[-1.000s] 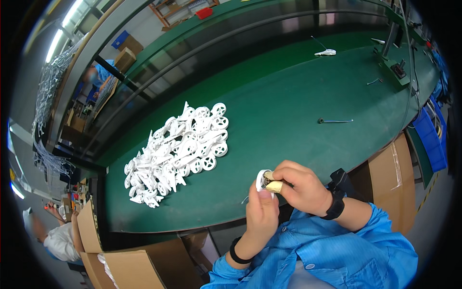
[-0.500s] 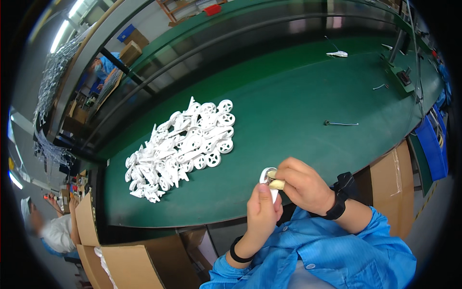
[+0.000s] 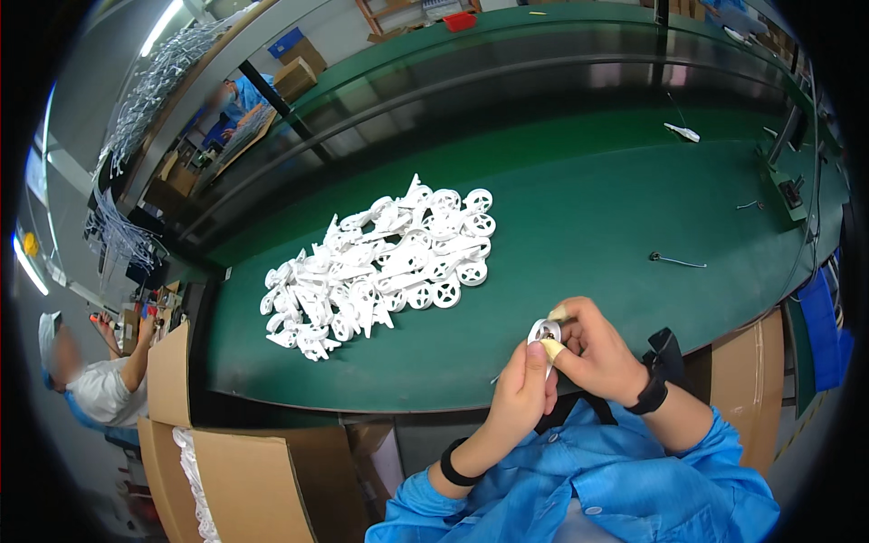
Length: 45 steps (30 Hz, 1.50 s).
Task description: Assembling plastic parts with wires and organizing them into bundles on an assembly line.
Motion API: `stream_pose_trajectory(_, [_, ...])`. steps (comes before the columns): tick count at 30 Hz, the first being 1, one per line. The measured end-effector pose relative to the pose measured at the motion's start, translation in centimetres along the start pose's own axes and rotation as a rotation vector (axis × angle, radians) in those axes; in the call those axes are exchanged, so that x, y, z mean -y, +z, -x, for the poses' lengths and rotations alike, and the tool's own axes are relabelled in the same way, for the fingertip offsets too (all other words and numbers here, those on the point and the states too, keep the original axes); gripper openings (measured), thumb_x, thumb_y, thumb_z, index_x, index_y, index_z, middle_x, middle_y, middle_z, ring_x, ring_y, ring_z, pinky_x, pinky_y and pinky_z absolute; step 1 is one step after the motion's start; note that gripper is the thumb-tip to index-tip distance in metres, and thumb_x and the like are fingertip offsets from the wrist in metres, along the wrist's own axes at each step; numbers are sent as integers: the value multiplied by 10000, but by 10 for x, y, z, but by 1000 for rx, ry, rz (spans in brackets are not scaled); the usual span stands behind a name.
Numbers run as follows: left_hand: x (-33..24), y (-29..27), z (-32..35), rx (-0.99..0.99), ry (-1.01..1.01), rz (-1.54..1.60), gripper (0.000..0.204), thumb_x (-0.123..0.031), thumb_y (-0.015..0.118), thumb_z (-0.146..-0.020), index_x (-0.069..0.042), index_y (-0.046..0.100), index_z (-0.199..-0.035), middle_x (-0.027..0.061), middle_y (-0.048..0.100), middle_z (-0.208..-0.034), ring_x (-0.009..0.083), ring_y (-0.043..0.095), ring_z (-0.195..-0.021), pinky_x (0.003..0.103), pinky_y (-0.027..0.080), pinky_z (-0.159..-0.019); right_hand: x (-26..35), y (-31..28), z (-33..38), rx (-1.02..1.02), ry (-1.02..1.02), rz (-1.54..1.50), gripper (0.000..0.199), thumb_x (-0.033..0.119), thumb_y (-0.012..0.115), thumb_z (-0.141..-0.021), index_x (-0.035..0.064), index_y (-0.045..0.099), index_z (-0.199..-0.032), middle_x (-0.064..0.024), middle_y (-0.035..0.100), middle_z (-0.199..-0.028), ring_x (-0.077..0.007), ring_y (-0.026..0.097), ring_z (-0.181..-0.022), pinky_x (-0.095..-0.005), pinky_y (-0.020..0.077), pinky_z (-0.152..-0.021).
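My left hand (image 3: pixel 520 387) is closed round the narrow stem of a white plastic part (image 3: pixel 534 333), its round end pointing up and away. Yellow finger cots cover the thumb and index fingertips of my right hand (image 3: pixel 599 355). Its thumb presses on the near side of the ring, while the index finger rests at the ring's far edge. A small dark metallic piece (image 3: pixel 549 336) shows inside the ring; its kind is too small to make out. Left of my hands, many similar white parts with spoked round ends form a pile (image 3: pixel 380 262) on the green table (image 3: pixel 579 217).
A short cable (image 3: pixel 679 261) lies right of the pile, with another small cable (image 3: pixel 749 205) farther right. One white part with a wire (image 3: pixel 682 132) lies at the far right. Cardboard boxes (image 3: pixel 244 480) stand by the near edge. At the left, a person (image 3: pixel 100 380) works.
My right thumb and index finger have spread from a pinch over the ring, uncovering the small metallic piece. The whole view has shifted, so the table and pile appear farther right.
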<state>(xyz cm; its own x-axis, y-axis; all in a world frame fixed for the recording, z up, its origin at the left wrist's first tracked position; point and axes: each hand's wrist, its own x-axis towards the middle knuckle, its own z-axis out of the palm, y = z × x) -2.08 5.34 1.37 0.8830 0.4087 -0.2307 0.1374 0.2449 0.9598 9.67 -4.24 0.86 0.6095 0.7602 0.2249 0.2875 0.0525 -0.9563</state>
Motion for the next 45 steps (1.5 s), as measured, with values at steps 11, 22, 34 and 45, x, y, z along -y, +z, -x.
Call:
stream_pose_trajectory(11, [-70, -82, -47, -287, 121, -328, 407, -248, 565, -927, 5, 452, -1225, 28, 562, -678, 77, 528, -517, 195, 383, -437, 7, -128, -98, -299, 124, 76, 259, 224, 594, -894, 2, 554, -1020, -52, 607, -880, -96, 563, -730, -255, 464, -658])
stream_pose_trajectory(22, [-61, -124, -170, -553, 311, -1338, 622, -410, 673, -789, 111, 545, -1103, 317, 582, -1025, 455, 559, -945, 495, 412, -892, -48, -173, -11, -136, -46, 823, 225, 114, 579, -875, 3, 614, -1068, -152, 545, -973, -323, 558, -898, -362, 464, -832])
stream_pose_trajectory(34, [-57, -112, -180, -564, 337, -1353, 584, -290, 737, -711, 81, 542, -1118, 263, 620, -1036, 388, 606, -977, 418, 484, -833, -37, -152, 5, -99, 107, 692, 171, 113, 548, -824, 10, 557, -960, -167, 542, -972, -337, 559, -910, -420, 473, -823])
stream_pose_trajectory(45, [-75, -50, -88, -53, 414, -333, 493, 38, 571, -748, 38, 451, -1226, 68, 557, -1024, 124, 569, -922, 240, 466, -776, 9, -122, 18, -100, -44, -599, 248, -33, 650, -814, -3, 530, -1028, -65, 591, -956, -127, 608, -870, -265, 511, -748])
